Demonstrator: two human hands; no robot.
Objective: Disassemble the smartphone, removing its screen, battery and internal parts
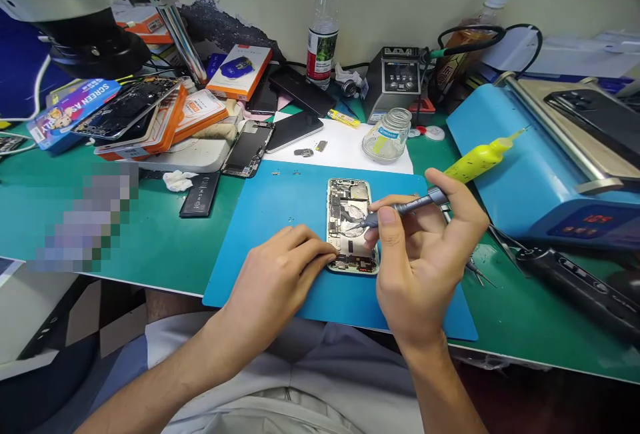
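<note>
Mid-frame: mat (260, 201) on table (165, 247); opened phone (357, 247) on it. Left hand (280, 264) at phone's lower left edge; right hand (425, 261) to phone's right, screwdriver (413, 205) in fingers, tip over phone. Behind mat: paper sheet (345, 154), jar (387, 137) on its right end. Top centre: bottle (323, 41). Left of mat: battery (199, 195). Upper left: microscope (95, 34). Right: benchtop machine (510, 167), second phone (595, 117) on top.

The right hand (425, 264) grips a slim dark-grey screwdriver (413, 206), its tip over an opened, pale-framed phone (364, 246) on a flat blue mat (275, 204). The left hand (277, 267) has its fingertips at the phone's lower left edge. Beyond stands a clear glass jar (387, 139).
</note>
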